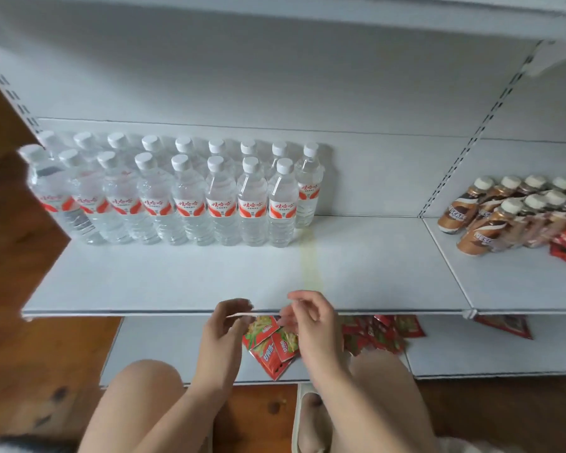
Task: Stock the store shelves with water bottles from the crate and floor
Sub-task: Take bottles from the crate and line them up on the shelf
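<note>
Two rows of bottles stand on the left part of the shelf, tight against the back wall. We count nine caps behind and eight in front, so the front row stops one short of the back row's right end.

Step in hand: between bottles. Our left hand and right hand hang close together at the shelf's front lip, fingers loosely curled. Neither carries a bottle, and we see nothing held between the fingers, though blur softens them.

No crate or loose bottle shows here, only bare wood floor at the left. We judge the next move is to turn away, fetch a bottle, and stand it at the right end of the front row, beside the last cap. The shelf's right part and whole front strip lie bare, so reach is easy.

Look of the bottles:
- clear plastic with ribbed lower bodies and white screw caps
- red-and-white labels, all facing out
- all upright, shoulders touching
- full, by the look of them, so likely heavy enough to stay put

A faint yellow stain runs forward from the row's end. Coffee drinks fill the next bay, and red packets lie on the lower shelf below our hands.
</note>
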Tool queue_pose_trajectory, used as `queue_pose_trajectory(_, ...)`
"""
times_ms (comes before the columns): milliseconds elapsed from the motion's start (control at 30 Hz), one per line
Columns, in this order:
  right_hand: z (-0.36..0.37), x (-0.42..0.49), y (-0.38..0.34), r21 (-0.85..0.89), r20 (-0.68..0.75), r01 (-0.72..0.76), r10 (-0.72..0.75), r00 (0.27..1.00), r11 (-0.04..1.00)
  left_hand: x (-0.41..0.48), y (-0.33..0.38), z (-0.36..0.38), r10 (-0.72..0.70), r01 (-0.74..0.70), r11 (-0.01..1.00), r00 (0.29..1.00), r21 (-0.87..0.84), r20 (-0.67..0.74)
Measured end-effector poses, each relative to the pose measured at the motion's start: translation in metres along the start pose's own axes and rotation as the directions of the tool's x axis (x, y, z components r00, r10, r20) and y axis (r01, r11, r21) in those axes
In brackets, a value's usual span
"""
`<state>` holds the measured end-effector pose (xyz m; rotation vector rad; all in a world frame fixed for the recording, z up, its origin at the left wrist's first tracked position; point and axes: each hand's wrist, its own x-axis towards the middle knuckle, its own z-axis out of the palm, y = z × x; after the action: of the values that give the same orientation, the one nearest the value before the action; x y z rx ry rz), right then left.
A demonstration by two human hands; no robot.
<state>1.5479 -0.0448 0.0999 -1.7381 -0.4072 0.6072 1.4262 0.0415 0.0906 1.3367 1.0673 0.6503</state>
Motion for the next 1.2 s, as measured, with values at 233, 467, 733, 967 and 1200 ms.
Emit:
queue_pose_trajectory(233, 0.006, -0.094, 0.075, -0.325, 0.227, -0.147, 0.228, 0.947, 0.934, -0.096, -0.059, -0.049, -0.278, 0.276, 0.959, 0.96, 0.064, 0.025)
queue_pose_trajectory(467, 0.021, -0.128, 0.051, -0.356, 0.316, -0.049, 0.169, 0.934, 0.933, -0.126, -0.037, -0.088, -0.201, 0.2, 0.977, 0.98, 0.074, -0.001)
queue_pose_trajectory(733, 0.066, -0.171, 0.036, -0.27, 0.411, 0.023, 0.094, 0.907, 0.963, -0.162, -0.045, -0.144, -0.15, 0.168, 0.98, 0.976, 0.109, -0.158)
queue_pose_trajectory(967, 0.109, -0.198, 0.023, -0.25, 0.586, 0.191, -0.009, 0.81, 0.949, -0.184, -0.049, -0.18, -0.156, 0.142, 0.988, 0.925, -0.066, -0.346)
queue_pose_trajectory(1200, 0.151, -0.225, 0.02, -0.213, 0.813, 0.272, 0.016, 0.581, 0.939, -0.227, -0.064, -0.218, -0.219, 0.203, 0.975, 0.8, -0.092, -0.558)
